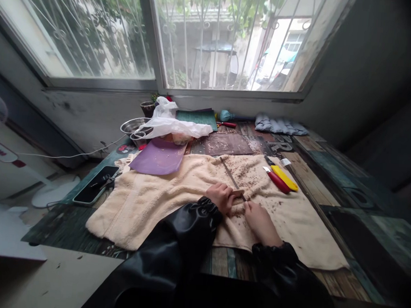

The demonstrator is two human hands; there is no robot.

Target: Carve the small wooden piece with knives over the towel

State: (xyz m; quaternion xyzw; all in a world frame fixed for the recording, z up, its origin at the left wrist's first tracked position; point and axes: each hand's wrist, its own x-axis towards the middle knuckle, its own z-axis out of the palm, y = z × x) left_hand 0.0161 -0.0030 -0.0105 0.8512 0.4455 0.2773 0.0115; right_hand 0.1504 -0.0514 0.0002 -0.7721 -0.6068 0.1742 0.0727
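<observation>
Above a fluffy cream towel (pixel 153 202) on the worktop (pixel 307 177), the left hand (pixel 220 197), fingers curled, pinches a small tan, seemingly wooden piece (pixel 238 193) against a slim dark file-like rod (pixel 229 174); the right hand (pixel 260 222) grips its near end. Likely filing; another stroke calls for steadiness.

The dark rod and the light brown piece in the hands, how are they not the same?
The dark rod is long and thin; the light brown piece looks shorter. The right hand grips the rod's near end, while the left hand holds the piece. Both are over the cream towel.
</observation>
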